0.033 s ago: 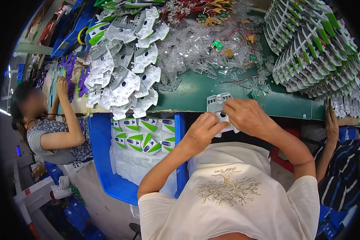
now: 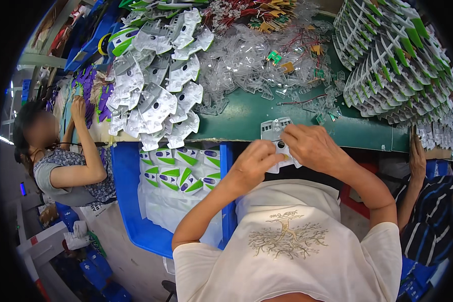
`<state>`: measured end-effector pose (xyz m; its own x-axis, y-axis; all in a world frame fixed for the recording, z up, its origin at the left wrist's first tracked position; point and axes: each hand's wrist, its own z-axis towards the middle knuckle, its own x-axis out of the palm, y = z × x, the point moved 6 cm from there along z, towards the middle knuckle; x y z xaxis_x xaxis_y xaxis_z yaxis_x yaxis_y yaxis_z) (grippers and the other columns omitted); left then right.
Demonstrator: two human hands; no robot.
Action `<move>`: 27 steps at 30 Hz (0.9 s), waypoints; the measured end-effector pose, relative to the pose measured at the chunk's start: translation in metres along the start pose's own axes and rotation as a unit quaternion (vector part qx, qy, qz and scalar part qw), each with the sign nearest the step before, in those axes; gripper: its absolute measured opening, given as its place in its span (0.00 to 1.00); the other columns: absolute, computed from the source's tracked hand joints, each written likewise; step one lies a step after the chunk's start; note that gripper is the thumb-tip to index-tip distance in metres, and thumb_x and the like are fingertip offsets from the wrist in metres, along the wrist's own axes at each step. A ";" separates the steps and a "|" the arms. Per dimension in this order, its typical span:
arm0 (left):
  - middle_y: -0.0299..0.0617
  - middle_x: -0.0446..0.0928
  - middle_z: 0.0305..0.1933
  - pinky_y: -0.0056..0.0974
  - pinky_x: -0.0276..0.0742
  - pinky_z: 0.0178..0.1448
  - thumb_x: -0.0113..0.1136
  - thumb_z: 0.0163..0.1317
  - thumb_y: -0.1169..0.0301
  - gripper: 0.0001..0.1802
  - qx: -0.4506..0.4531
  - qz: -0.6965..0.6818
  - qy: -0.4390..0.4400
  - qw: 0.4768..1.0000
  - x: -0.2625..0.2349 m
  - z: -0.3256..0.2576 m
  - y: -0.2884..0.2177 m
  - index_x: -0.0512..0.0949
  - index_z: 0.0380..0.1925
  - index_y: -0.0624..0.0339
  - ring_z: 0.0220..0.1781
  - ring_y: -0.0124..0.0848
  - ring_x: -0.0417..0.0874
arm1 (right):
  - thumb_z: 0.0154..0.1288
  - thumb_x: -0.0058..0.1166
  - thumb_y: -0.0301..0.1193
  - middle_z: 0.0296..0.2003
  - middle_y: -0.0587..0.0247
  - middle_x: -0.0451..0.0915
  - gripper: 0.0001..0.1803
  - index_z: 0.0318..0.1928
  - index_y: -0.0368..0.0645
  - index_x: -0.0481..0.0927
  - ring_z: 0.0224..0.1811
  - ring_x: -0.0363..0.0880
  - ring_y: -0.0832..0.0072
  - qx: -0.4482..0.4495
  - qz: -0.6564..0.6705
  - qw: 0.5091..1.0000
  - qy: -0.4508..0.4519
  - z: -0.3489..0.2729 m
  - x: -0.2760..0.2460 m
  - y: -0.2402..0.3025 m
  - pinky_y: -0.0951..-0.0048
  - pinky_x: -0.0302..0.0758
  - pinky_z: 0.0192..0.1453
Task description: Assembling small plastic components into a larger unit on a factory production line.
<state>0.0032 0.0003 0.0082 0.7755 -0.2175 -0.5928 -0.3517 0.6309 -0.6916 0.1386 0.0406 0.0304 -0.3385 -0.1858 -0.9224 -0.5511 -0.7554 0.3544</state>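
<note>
A light grey plastic shell (image 2: 273, 132) with a row of small slots and a dark round hole is held at the table's front edge, in front of my shirt. My left hand (image 2: 254, 163) is closed at its lower left side, thumb and forefinger pressed together over it. From the right, my right hand (image 2: 312, 146) grips the shell's upper right part with bent fingers. Whether a smaller piece sits between my fingertips is hidden.
Stacked white-and-green shells (image 2: 156, 103) stand left, more (image 2: 392, 65) right. Clear plastic pieces (image 2: 236, 65) and wired circuit boards (image 2: 274, 57) lie on the green table (image 2: 231, 118). A blue bin (image 2: 131, 216) holds finished-looking shells. Co-workers sit left (image 2: 75, 171) and right (image 2: 433, 216).
My left hand has shifted very slightly at the shell, its fingertips a touch higher. The shell and my right hand look almost the same.
</note>
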 end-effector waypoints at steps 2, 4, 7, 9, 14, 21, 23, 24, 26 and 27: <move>0.47 0.75 0.40 0.47 0.76 0.49 0.59 0.44 0.87 0.19 0.023 0.016 -0.076 0.997 -0.021 0.012 0.007 0.80 0.39 0.61 0.46 0.49 0.78 | 0.51 0.58 0.23 0.35 0.59 0.74 0.09 0.35 0.38 0.76 0.34 0.81 0.64 0.003 -0.003 1.000 -0.001 -0.003 -0.001 -0.001 0.62 0.77 0.31; 0.49 0.78 0.40 0.46 0.77 0.47 0.61 0.49 0.85 0.14 -0.008 0.050 -0.158 0.986 -0.038 0.029 0.022 0.80 0.37 0.62 0.44 0.48 0.79 | 0.52 0.57 0.22 0.36 0.59 0.74 0.10 0.37 0.38 0.77 0.35 0.81 0.64 0.006 -0.007 1.000 -0.002 -0.004 -0.001 0.002 0.62 0.77 0.32; 0.45 0.79 0.28 0.38 0.76 0.33 0.68 0.56 0.76 0.08 -0.129 0.073 -0.226 0.963 -0.040 0.058 0.054 0.79 0.35 0.63 0.27 0.40 0.80 | 0.52 0.55 0.20 0.38 0.60 0.74 0.12 0.41 0.37 0.78 0.35 0.81 0.64 0.019 0.009 1.000 -0.020 -0.005 -0.005 0.005 0.62 0.77 0.32; 0.45 0.78 0.27 0.40 0.76 0.32 0.69 0.56 0.73 0.10 -0.155 0.155 -0.224 0.950 -0.035 0.074 0.063 0.79 0.35 0.63 0.26 0.40 0.80 | 0.52 0.55 0.19 0.38 0.60 0.74 0.14 0.43 0.37 0.78 0.35 0.81 0.64 0.041 0.011 0.999 -0.009 -0.005 -0.004 0.004 0.63 0.77 0.33; 0.50 0.78 0.37 0.47 0.77 0.40 0.68 0.56 0.72 0.15 -0.197 0.250 -0.190 0.929 -0.026 0.078 0.056 0.73 0.39 0.62 0.39 0.48 0.82 | 0.51 0.55 0.19 0.40 0.59 0.76 0.17 0.45 0.37 0.80 0.36 0.82 0.63 0.062 0.006 0.998 -0.003 -0.008 -0.006 0.005 0.64 0.78 0.35; 0.52 0.77 0.42 0.46 0.77 0.47 0.64 0.54 0.83 0.17 -0.159 0.047 -0.160 0.973 -0.039 0.031 0.031 0.75 0.44 0.65 0.45 0.51 0.81 | 0.53 0.55 0.19 0.38 0.59 0.73 0.15 0.43 0.37 0.79 0.36 0.80 0.64 0.058 0.038 0.997 -0.023 -0.011 -0.009 0.000 0.61 0.77 0.35; 0.53 0.78 0.44 0.46 0.79 0.50 0.61 0.53 0.86 0.17 -0.106 0.045 -0.106 0.988 -0.032 0.026 0.015 0.78 0.44 0.66 0.47 0.50 0.81 | 0.53 0.55 0.19 0.38 0.60 0.73 0.15 0.43 0.37 0.79 0.35 0.79 0.64 0.062 0.043 0.997 -0.021 -0.011 -0.008 -0.003 0.61 0.76 0.34; 0.52 0.78 0.44 0.46 0.79 0.50 0.60 0.52 0.86 0.18 -0.094 0.047 -0.079 0.991 -0.026 0.023 0.011 0.79 0.44 0.65 0.47 0.50 0.82 | 0.53 0.55 0.19 0.38 0.61 0.73 0.15 0.43 0.38 0.79 0.35 0.79 0.64 0.056 0.041 0.997 -0.014 -0.011 -0.007 -0.004 0.61 0.76 0.34; 0.51 0.77 0.45 0.45 0.79 0.52 0.59 0.50 0.85 0.18 -0.054 0.083 -0.059 0.993 -0.022 0.021 0.009 0.80 0.44 0.66 0.49 0.48 0.81 | 0.52 0.55 0.20 0.37 0.62 0.74 0.15 0.43 0.39 0.79 0.35 0.79 0.64 0.043 0.033 0.998 -0.010 -0.009 -0.011 -0.002 0.62 0.76 0.34; 0.50 0.78 0.46 0.44 0.79 0.52 0.60 0.50 0.84 0.17 -0.023 0.116 -0.043 0.992 -0.019 0.023 0.005 0.81 0.43 0.66 0.50 0.46 0.82 | 0.52 0.55 0.20 0.37 0.62 0.74 0.15 0.43 0.39 0.79 0.35 0.79 0.64 0.044 0.033 0.998 -0.008 -0.008 -0.010 -0.002 0.62 0.76 0.34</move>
<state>-0.0013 0.0254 0.0254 0.7122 -0.0041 -0.7020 -0.5484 0.6210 -0.5600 0.1496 0.0390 0.0374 -0.3886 -0.2225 -0.8942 -0.5915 -0.6839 0.4272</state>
